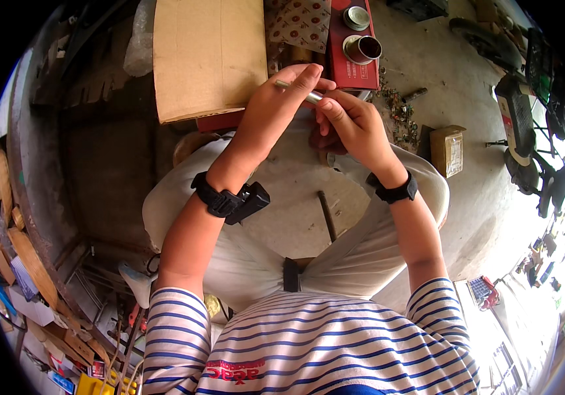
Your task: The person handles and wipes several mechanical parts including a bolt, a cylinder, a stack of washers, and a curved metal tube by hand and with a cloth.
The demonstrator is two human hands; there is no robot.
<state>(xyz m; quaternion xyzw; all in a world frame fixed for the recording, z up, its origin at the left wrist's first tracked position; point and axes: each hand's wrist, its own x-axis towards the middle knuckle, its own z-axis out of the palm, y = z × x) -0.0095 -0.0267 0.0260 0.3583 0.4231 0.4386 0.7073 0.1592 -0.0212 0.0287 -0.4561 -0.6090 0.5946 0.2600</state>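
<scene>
A slim silver metal rod (314, 97) slants between my two hands, above the front edge of the work surface. My left hand (283, 99) is closed around its left part, with the thumb laid along the top. The right end is pinched between the thumb and fingers of my right hand (356, 125). My fingers cover part of the rod, so its full shape is hidden. Just beyond my hands stand an open metal cup (364, 51) with a dark inside and a round metal lid or tin (356, 18), both on a red box (341, 72).
A cardboard sheet or box flap (210, 59) lies left of my hands, with patterned wrapping paper (301, 25) beside it. Small debris (401, 115) litters the floor at right, near a small carton (447, 150). Farther right stands a scooter (516, 115). Wood pieces (32, 263) are stacked far left.
</scene>
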